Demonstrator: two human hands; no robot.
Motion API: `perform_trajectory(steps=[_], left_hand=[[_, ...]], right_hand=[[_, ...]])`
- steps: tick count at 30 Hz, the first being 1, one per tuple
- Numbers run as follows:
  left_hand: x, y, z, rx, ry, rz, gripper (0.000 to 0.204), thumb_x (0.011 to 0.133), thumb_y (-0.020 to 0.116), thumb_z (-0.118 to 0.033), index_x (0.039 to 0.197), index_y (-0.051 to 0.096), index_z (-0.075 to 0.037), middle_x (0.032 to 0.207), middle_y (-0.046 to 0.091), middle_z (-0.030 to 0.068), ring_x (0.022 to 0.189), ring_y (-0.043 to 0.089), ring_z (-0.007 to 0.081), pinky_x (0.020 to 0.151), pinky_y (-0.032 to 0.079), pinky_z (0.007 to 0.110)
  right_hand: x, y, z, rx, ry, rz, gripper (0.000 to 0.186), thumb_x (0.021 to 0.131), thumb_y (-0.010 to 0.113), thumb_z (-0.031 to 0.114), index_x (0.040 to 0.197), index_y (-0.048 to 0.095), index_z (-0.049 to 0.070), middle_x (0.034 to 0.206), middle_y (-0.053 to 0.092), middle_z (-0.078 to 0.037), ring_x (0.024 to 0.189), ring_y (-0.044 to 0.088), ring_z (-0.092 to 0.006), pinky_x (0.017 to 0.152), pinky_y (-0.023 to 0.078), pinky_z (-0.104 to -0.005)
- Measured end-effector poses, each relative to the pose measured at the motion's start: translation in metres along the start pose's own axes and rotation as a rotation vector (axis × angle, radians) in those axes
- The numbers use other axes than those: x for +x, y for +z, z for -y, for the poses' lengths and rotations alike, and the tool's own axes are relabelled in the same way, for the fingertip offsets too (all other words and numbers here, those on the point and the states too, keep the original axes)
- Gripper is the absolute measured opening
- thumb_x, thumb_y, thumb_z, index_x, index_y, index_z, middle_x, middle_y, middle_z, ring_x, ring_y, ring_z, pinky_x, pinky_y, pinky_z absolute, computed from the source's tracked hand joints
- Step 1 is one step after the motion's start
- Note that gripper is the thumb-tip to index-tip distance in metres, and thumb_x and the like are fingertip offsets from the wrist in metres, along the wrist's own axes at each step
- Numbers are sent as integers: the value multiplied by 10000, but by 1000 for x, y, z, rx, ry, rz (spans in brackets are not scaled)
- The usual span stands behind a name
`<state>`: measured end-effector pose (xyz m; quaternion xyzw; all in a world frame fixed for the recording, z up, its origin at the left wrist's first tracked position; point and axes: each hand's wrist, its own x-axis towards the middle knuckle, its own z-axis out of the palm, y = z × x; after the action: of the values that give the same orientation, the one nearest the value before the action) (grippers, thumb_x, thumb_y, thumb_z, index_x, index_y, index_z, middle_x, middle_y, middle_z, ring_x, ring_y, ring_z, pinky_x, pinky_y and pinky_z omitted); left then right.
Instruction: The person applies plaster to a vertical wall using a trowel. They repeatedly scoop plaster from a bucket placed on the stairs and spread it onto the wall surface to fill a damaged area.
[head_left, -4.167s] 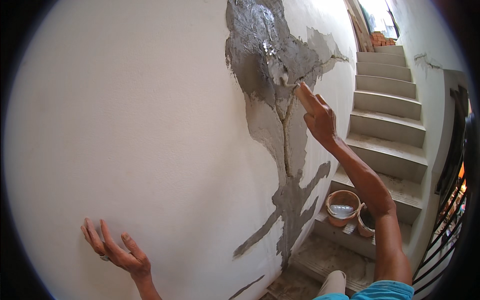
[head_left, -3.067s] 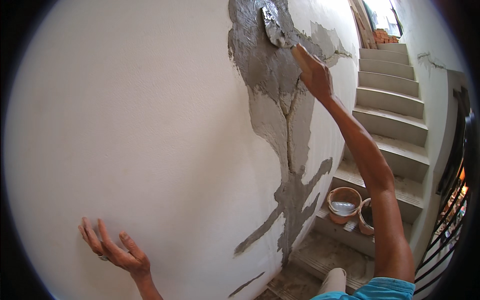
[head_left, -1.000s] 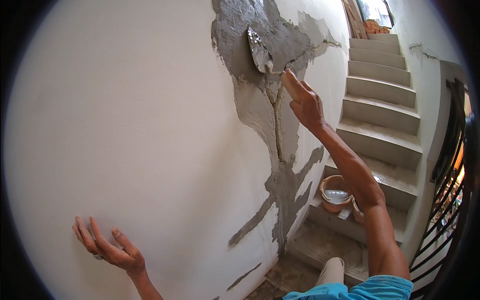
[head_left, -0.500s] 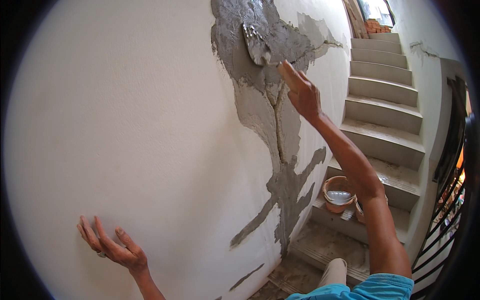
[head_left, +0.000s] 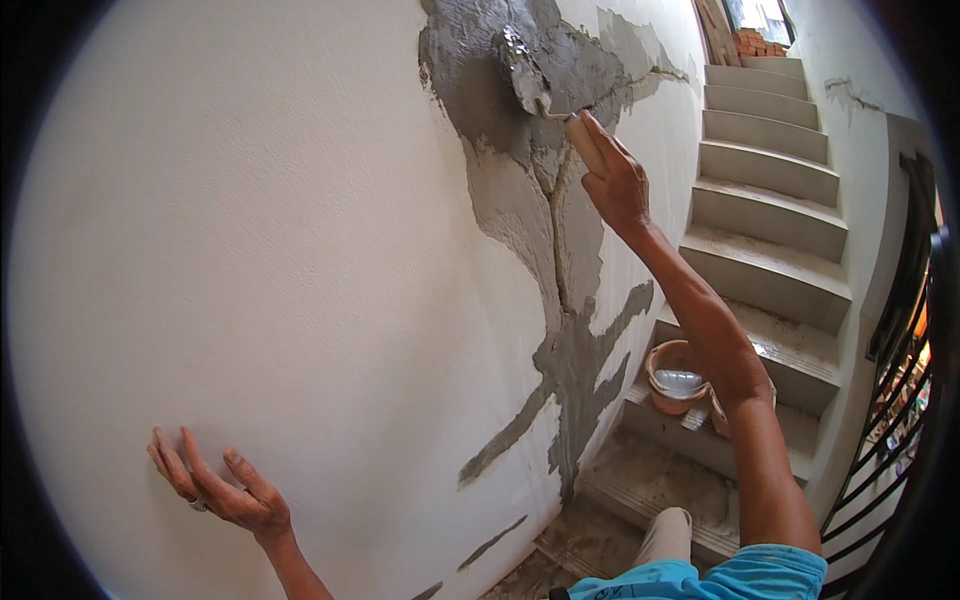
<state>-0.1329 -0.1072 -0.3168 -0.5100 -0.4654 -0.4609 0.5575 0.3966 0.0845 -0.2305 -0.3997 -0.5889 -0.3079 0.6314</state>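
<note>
High on the wall, my right hand (head_left: 618, 182) grips the handle of a trowel (head_left: 526, 75). Its blade is smeared with wet grey mortar and tilted off the surface, casting a shadow on the patch beside it. A broad grey mortar patch (head_left: 465, 95) covers the upper wall. Below it an open crack (head_left: 557, 240) runs down through older grey filler to a darker branching patch (head_left: 572, 385). At the lower left, my left hand (head_left: 222, 490) is open, fingers spread against the white wall (head_left: 280, 250). A ring shows on one finger.
Concrete stairs (head_left: 770, 205) climb along the wall to the right. On a step stands a bucket (head_left: 672, 392) with a clear plastic thing inside; a second container is partly hidden behind my right arm. A black metal railing (head_left: 885, 400) borders the right side. Bricks (head_left: 757, 44) lie at the top.
My right hand has drawn the trowel slightly to the right and turned its blade away from the wall. My left hand stays in nearly the same place.
</note>
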Motion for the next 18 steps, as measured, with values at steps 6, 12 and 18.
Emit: perform_trajectory(steps=[6,12,18], left_hand=[[-2,-1,-1,10,-7,6,473,1070,452,-234,1484,469,-5,1609,371,199,1531,264,393,1233,230,565],[0,-2,-1,6,1,-2,470,1070,455,-221,1483,470,2,1610,372,201,1529,269,398,1232,233,556],[1,1,-3,-25,-17,-22,468,1070,455,-213,1484,472,4,1603,383,200,1524,280,402,1231,238,550]], right_hand=[[-39,1,15,5,-21,115,862,745,570,-61,1537,498,272,1092,689,-94,904,705,-355,790,583,-437],[-63,-25,12,31,-11,164,875,724,590,-52,1538,500,259,1138,696,-111,930,706,-359,799,582,-428],[12,0,5,-36,53,-16,838,749,603,-21,1541,485,224,1240,684,-141,1060,684,-380,890,555,-443]])
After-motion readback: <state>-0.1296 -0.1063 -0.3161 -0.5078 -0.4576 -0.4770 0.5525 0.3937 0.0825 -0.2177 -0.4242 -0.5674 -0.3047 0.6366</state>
